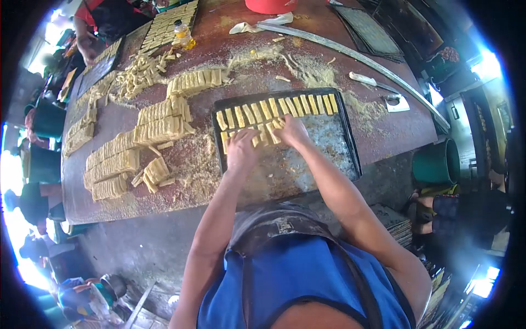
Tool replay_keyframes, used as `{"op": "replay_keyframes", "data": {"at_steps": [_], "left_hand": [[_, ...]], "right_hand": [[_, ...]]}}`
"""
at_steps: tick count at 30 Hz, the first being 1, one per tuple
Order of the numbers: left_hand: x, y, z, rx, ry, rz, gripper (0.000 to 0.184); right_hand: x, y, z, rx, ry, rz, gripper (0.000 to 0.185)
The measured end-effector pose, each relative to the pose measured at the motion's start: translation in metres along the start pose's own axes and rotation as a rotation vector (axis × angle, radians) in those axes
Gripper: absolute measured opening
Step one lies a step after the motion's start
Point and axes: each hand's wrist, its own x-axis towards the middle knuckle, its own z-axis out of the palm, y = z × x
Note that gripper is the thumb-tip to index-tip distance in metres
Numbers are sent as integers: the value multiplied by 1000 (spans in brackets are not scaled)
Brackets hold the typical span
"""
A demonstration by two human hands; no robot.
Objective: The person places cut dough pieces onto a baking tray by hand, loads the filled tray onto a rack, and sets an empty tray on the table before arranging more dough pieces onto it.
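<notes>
A dark metal tray (312, 164) lies in front of me at the table's near edge. Along its far side runs a full row of pale dough sticks (257, 113), and a shorter second row lies below it at the left. My left hand (243, 147) is over the second row, its fingers bent down onto the sticks. Beside it, my right hand (291, 131) has its fingers closed on a dough stick near the end of that row. The lower part of the tray shows bare, stained metal. Stacked dough sticks (159, 123) stand left of the tray.
On the floury table (192, 118) are a loose heap of sticks (137, 74), an oil bottle (183, 35), a long metal strip (350, 52), a knife (364, 79) and a red basin (271, 4). A green bin (436, 163) stands right. Other people are around the table.
</notes>
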Motion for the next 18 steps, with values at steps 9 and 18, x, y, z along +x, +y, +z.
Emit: {"op": "replay_keyframes", "data": {"at_steps": [9,18], "left_hand": [[23,14,22,164,-122,114,52],[28,-12,2,103,-148,337,31]], "right_hand": [[-6,14,-11,9,94,47,48],[-2,34,-8,23,148,16,51]]}}
